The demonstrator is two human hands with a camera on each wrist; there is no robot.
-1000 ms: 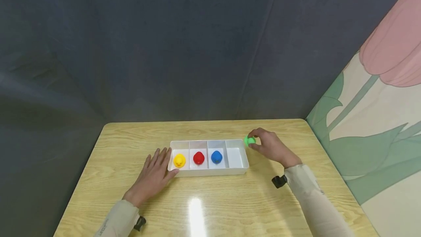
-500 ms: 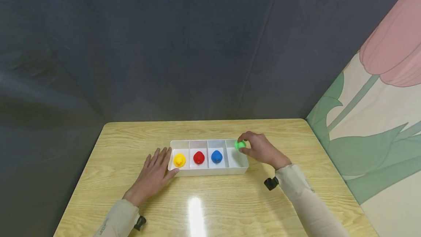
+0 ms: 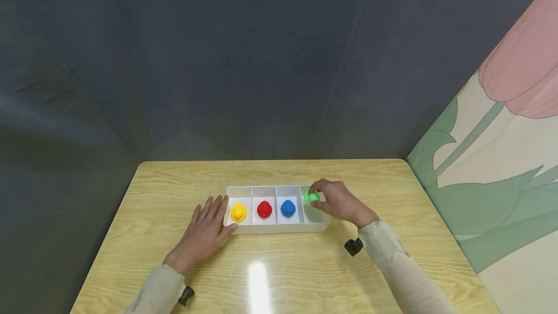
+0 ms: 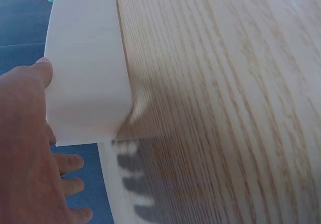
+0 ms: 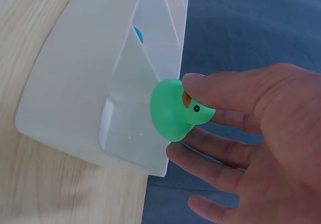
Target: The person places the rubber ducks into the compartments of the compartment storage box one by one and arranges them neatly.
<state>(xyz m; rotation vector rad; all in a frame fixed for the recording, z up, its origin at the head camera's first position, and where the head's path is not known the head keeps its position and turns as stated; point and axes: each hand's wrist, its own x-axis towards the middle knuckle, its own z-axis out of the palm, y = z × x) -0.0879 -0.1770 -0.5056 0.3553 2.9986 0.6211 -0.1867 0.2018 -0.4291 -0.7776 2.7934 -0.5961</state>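
Note:
A white divided tray [image 3: 279, 229] lies on the table. From left to right, its compartments hold a yellow rubber duck [image 3: 238, 212], a red rubber duck [image 3: 264, 210] and a blue rubber duck [image 3: 288, 209]. Over the rightmost compartment, my right hand [image 3: 342, 202] pinches a green rubber duck [image 5: 168, 111] between thumb and fingers; the right wrist view shows its eye and orange beak. At the tray's left end rests my left hand [image 3: 202, 231], fingers straight, its thumb [image 4: 44, 73] on the tray's near edge.
The wooden table [image 3: 174, 178] extends around the tray on all sides. A dark curtain [image 3: 261, 62] hangs behind its far edge. To the right stands a panel with a flower print [image 3: 501, 173]. Light glares off the table's near part.
My right hand has carried the green rubber duck leftward and nearer, from beside the tray's right end to over its rightmost compartment. The left hand has stayed at the tray's left end.

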